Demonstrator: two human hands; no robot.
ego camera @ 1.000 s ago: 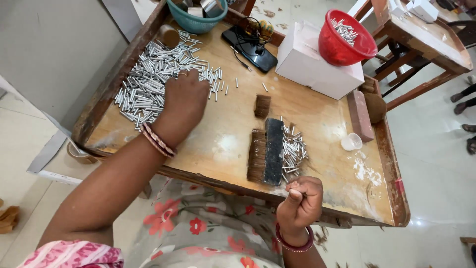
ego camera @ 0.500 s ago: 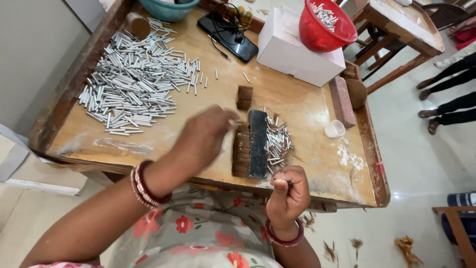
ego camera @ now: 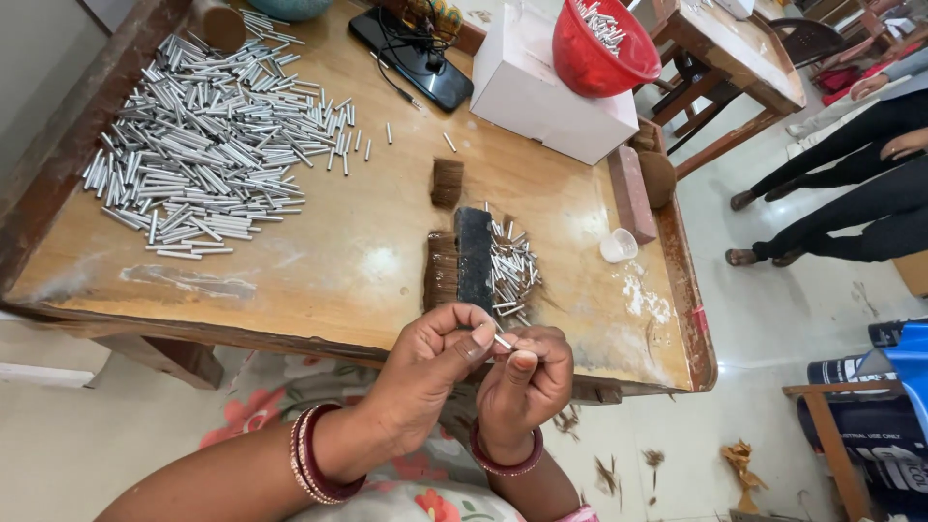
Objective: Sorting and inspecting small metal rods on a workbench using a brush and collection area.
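Both hands meet at near edge of bench [ego camera: 290, 319], just in front of the body. Left hand [ego camera: 425, 382] and right hand [ego camera: 527, 382] share one small metal tube [ego camera: 503, 341]. It sits between left thumb/forefinger tips and right fingertips, only a short silvery bit showing. Both grips closed tight to a fine pinch on it. Can't tell if anything else (bristle tuft?) is in the pinch, too small.

Handling, my read:
- Tube = light, stiff, thin-walled metal. Won't flex, prob. dents if squeezed hard.
- Smooth + round, so slippery and rolls; drops easily off fingertips.
- Best hold: pinch across the dia. near one end, leave other end free. Fingertip pads only, no palm.
- Short length, so 2-hand hold leaves v. little exposed, as seen here.

Around it:
- Big loose heap of same tubes [ego camera: 203, 145] far left of bench, well apart from hands.
- Smaller pile of tubes [ego camera: 512, 271] just beyond hands, beside a dark block [ego camera: 474, 256].
- Brown fibre bundle [ego camera: 442, 271] touching block's left side; another fibre tuft [ego camera: 446, 182] further back.
- Red bowl [ego camera: 604, 48] w/ more tubes sits on white box [ego camera: 551, 87].
- Phone [ego camera: 411, 58] w/ cable at the back.
- Small white cup [ego camera: 619, 246] near right edge.
- Another person's legs [ego camera: 831, 203] off to the right, not involved.
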